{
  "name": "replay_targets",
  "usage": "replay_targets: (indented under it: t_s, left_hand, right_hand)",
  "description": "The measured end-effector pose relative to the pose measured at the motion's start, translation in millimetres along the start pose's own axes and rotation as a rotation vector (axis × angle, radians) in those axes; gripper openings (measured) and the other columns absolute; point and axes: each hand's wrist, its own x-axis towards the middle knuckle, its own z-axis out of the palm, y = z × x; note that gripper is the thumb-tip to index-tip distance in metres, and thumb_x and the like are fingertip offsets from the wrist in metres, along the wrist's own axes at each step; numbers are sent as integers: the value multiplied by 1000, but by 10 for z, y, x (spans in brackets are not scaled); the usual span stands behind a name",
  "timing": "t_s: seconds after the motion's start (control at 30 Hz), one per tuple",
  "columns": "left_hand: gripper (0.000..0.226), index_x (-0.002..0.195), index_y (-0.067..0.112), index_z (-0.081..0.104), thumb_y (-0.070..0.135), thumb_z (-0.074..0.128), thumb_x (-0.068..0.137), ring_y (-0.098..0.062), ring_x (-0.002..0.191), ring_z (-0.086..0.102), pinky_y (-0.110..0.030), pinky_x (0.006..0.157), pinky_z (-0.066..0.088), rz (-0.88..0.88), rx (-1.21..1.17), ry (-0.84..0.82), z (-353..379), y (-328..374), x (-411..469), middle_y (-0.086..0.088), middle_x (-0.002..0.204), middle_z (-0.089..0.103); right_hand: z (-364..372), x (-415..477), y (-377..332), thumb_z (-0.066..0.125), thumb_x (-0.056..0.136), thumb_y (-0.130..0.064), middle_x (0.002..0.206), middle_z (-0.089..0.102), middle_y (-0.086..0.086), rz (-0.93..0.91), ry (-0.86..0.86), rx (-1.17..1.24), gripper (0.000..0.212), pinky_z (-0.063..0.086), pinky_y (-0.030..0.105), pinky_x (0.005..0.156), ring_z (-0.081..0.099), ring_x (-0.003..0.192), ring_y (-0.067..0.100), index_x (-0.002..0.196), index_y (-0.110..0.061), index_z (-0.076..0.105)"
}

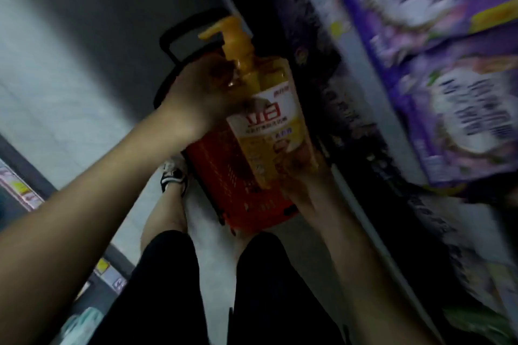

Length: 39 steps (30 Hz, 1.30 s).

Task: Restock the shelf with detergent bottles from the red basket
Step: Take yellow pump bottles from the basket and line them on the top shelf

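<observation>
Both hands grip a yellow pump bottle [269,117] above the red basket [232,176]. Right of the grip, purple packs [454,109] crowd the shelf [361,204]. Left of the grip, the grey floor [70,70] lies open. Below, the knees [252,260] close in.

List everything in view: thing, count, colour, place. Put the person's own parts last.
detergent bottle: one, yellow with a pump top, held above the basket
red basket: one, red with a black handle, on the floor by the shelf
purple packs: at least two, purple and white, on the shelf at right
shelf edge: one, pale, running along the right
shoe: one, black and white, left of the basket
left hand: on the bottle's neck
right hand: under the bottle's base
</observation>
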Motion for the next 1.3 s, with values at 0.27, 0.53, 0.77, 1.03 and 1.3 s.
replay_targets:
  t_s: [0.27, 0.53, 0.77, 1.03, 1.3]
  left_hand:
    - [71, 114, 35, 64, 58, 82, 49, -6, 104, 66, -37, 92, 55, 371, -114, 277, -778, 1631, -1531, 4, 116, 67]
    - [72, 126, 22, 59, 58, 79, 67, -14, 114, 66, -25, 87, 54, 554, -364, 330, -1490, 2351, -2829, 3, 120, 70]
    - [75, 130, 34, 55, 56, 83, 64, -26, 113, 67, -47, 86, 58, 612, -467, 428, -2197, 2293, -3464, -5, 121, 70]
    - [58, 133, 25, 54, 34, 77, 81, -21, 103, 72, -36, 74, 61, 705, -439, 555, -3448, 2261, -3821, -1, 112, 74]
    - [60, 136, 29, 52, 24, 66, 78, -17, 98, 73, -30, 74, 61, 750, -353, 561, -4465, 2169, -3998, 0, 106, 74]
  right_hand:
    - [841, -1475, -1318, 91, 63, -17, 123, 70, 16, -269, -224, -261, 69, 59, 42, 88, 68, 113, 33, 126, -13, 64]
    - [1997, -2459, -2230, 96, 56, -34, 128, 67, 18, -467, -524, -298, 91, 57, 42, 89, 65, 118, 35, 135, -13, 55]
    - [3142, -2861, -2395, 87, 66, -38, 133, 65, 11, -591, -791, -403, 79, 56, 42, 96, 64, 121, 30, 136, -26, 54]
    - [4510, -3065, -2566, 81, 65, -49, 134, 52, -10, -906, -642, -757, 61, 57, 38, 96, 61, 119, 9, 123, -40, 65]
    - [5551, -3095, -2466, 76, 71, -54, 131, 61, -5, -965, -635, -734, 51, 57, 43, 95, 64, 117, 13, 120, -39, 67]
